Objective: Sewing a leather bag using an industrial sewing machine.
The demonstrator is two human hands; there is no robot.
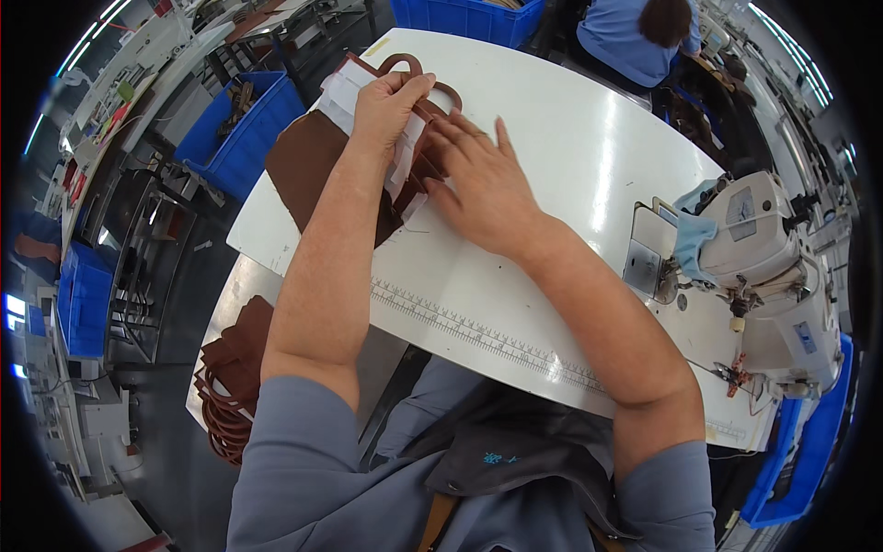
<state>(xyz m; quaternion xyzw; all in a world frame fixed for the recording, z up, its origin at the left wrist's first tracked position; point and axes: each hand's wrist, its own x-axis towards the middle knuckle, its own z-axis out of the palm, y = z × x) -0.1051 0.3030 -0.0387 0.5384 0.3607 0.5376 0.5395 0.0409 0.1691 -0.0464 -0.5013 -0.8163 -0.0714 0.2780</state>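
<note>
A brown bag piece with looped handles and white strips on it lies across the far left part of the white table. My left hand is closed in a pinch on its upper part, close to the base of a handle. Slightly blurred, my right hand has its fingers outstretched and the thumb apart. Its fingertips rest at the right edge of the bag piece, where brown folds and white strips show. My left hand and forearm cover part of the piece.
A sewing machine with a light blue cloth on it stands at the table's right. A printed ruler runs along the front of the white table. More brown pieces with handles lie lower left. Blue bins and a seated person are beyond.
</note>
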